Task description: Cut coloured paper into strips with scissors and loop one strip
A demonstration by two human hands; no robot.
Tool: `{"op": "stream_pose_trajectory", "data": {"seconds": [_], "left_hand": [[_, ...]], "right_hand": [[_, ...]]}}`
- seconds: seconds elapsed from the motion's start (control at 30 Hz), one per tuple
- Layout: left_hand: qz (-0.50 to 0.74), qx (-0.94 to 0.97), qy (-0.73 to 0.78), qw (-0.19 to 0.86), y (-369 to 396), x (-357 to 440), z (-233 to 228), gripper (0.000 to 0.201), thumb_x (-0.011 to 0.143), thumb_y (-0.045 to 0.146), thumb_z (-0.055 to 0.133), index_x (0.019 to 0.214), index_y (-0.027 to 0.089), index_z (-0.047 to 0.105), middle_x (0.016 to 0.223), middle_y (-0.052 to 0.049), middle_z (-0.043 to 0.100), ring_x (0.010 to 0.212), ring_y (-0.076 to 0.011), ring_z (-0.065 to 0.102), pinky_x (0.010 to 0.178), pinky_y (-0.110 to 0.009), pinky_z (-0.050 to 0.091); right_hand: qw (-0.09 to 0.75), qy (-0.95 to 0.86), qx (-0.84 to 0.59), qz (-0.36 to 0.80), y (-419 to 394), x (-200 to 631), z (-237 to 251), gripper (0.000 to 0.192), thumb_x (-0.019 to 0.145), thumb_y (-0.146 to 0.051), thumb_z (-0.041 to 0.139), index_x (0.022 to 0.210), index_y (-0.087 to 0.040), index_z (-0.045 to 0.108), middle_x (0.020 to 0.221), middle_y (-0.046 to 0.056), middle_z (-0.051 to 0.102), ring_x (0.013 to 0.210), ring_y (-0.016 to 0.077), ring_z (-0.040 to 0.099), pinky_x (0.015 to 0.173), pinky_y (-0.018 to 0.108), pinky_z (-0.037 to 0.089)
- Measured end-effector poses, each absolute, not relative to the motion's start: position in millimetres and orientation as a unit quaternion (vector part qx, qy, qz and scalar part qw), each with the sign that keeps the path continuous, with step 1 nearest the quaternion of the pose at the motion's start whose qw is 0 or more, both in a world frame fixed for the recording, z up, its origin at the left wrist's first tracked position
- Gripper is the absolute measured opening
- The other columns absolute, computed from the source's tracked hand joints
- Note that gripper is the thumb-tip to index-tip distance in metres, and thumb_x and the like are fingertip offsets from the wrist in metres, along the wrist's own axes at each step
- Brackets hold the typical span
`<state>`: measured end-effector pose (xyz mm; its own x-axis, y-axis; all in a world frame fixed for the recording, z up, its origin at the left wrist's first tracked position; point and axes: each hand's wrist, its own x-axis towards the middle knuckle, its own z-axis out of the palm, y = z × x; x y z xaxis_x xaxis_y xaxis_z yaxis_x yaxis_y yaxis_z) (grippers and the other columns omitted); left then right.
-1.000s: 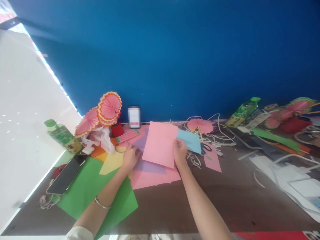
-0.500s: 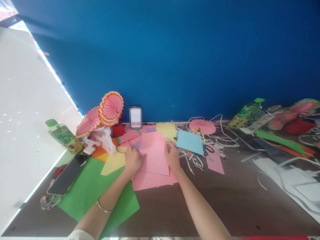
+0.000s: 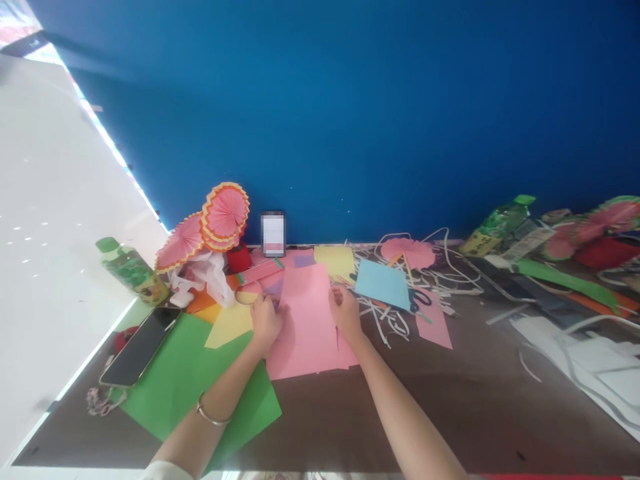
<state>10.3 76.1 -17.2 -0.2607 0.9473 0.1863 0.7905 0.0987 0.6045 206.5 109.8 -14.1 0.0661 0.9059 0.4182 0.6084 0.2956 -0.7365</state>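
Note:
A pink paper sheet (image 3: 306, 317) lies flat on the dark table in front of me, with more pink paper under or around it. My left hand (image 3: 267, 320) is at its left edge, fingers curled closed on the paper. At the right edge, my right hand (image 3: 346, 312) pinches the sheet between thumb and fingers. A bracelet (image 3: 213, 413) circles my left wrist. Beneath my left forearm spreads a green sheet (image 3: 200, 373), and a yellow sheet (image 3: 230, 327) lies beside the left hand. Right of my right hand is a light blue sheet (image 3: 383, 283).
A phone (image 3: 141, 347) and a green bottle (image 3: 133, 270) stand out at left, near pleated pink paper fans (image 3: 226, 215). Another phone (image 3: 273, 233) leans on the blue wall. White paper strips (image 3: 395, 325), scissors (image 3: 420, 298) and a second bottle (image 3: 497, 227) are to the right.
The upper pink sheet's lower edge, distinct before, no longer stands out from the pink paper below. Both hands keep nearly the same places; the view has shifted slightly.

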Motion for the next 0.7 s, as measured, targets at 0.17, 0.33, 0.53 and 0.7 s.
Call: {"op": "stream_pose_trajectory", "data": {"seconds": [0.17, 0.33, 0.53, 0.7], "left_hand": [[0.347, 0.63, 0.687, 0.104, 74, 8, -18, 0.017, 0.079, 0.018, 0.042, 0.081, 0.016, 0.06, 0.086, -0.009, 0.059, 0.087, -0.0213, 0.054, 0.081, -0.035, 0.04], [0.278, 0.646, 0.71, 0.025, 70, 11, -19, 0.032, 0.076, 0.041, 0.053, 0.089, 0.012, 0.055, 0.09, -0.013, 0.054, 0.09, -0.0278, 0.05, 0.082, -0.043, 0.039], [0.268, 0.649, 0.71, 0.046, 70, 9, -23, 0.028, 0.077, 0.037, 0.054, 0.091, 0.013, 0.052, 0.091, -0.011, 0.052, 0.088, -0.025, 0.051, 0.078, -0.039, 0.041], [0.31, 0.643, 0.691, 0.113, 67, 5, -20, 0.017, 0.079, 0.029, 0.052, 0.092, 0.017, 0.055, 0.094, -0.008, 0.051, 0.076, -0.0185, 0.054, 0.073, -0.034, 0.044]], "right_hand": [[0.506, -0.626, -0.568, 0.171, 115, 214, -16, 0.021, 0.079, -0.033, 0.041, 0.084, -0.018, 0.055, 0.08, 0.009, 0.063, 0.074, 0.0216, 0.058, 0.072, 0.036, 0.045], [0.581, -0.541, -0.581, 0.179, 127, 234, -15, 0.024, 0.077, -0.036, 0.043, 0.084, -0.016, 0.054, 0.084, 0.009, 0.061, 0.082, 0.0216, 0.056, 0.075, 0.036, 0.044], [0.612, -0.479, -0.602, 0.183, 131, 245, -13, 0.024, 0.073, -0.036, 0.046, 0.083, -0.016, 0.055, 0.086, 0.009, 0.062, 0.084, 0.0205, 0.056, 0.078, 0.036, 0.042], [0.616, -0.466, -0.609, 0.179, 131, 247, -10, 0.025, 0.072, -0.037, 0.046, 0.082, -0.015, 0.056, 0.085, 0.009, 0.063, 0.083, 0.0207, 0.056, 0.08, 0.037, 0.041]]}}
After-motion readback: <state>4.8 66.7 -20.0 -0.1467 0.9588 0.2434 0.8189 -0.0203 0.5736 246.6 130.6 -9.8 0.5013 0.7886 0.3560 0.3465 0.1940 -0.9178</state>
